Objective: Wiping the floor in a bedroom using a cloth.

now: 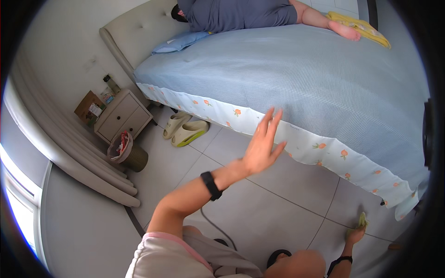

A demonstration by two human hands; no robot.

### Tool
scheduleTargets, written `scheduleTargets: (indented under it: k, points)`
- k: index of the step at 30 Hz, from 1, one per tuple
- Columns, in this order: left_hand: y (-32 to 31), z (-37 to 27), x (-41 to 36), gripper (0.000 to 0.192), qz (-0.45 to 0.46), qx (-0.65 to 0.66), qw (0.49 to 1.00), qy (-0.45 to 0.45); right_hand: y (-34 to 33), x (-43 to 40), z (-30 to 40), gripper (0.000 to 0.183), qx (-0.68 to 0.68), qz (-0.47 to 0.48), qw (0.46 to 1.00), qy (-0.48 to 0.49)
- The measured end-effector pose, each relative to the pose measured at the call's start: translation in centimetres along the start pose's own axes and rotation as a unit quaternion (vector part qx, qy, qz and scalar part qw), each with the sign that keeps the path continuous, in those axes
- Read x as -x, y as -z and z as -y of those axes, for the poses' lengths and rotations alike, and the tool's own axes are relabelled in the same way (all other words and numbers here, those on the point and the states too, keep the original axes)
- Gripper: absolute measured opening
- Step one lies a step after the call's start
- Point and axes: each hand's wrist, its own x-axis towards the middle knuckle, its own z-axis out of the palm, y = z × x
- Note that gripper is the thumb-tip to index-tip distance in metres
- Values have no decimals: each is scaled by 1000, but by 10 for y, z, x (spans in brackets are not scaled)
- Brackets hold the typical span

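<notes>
My left hand (261,149) is raised in front of the side of the bed, slightly blurred. Its thumb stands away from the fingers and nothing is in it. Behind the fingertips hangs a white bedsheet border (240,113) printed with orange fruit. Down at the lower right, my right hand (356,235) grips a yellow-green cloth (362,219) low over the grey tiled floor (278,194); I cannot tell how much of the cloth touches the tiles. Both wrists wear black bands.
A person in dark clothes (240,14) lies on the bed (295,62). Beige slides (189,133) rest beside it. Left are a nightstand (123,116), a lined trash bin (134,158) and curtains (87,166). A dark cable (219,227) runs past my legs.
</notes>
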Motion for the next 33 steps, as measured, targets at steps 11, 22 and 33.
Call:
scheduleTargets:
  k: [11,22,33]
  points:
    - [-19,10,-79,87,-37,-89,989,-113,-2,127,205,40,7,161,952,262]
    - [-100,-32,-190,82,-65,-202,907,-363,-17,123,189,56,145,335,878,309]
    - [-115,-68,-202,90,157,-139,916,-342,69,-43,43,45,198,-42,979,-25]
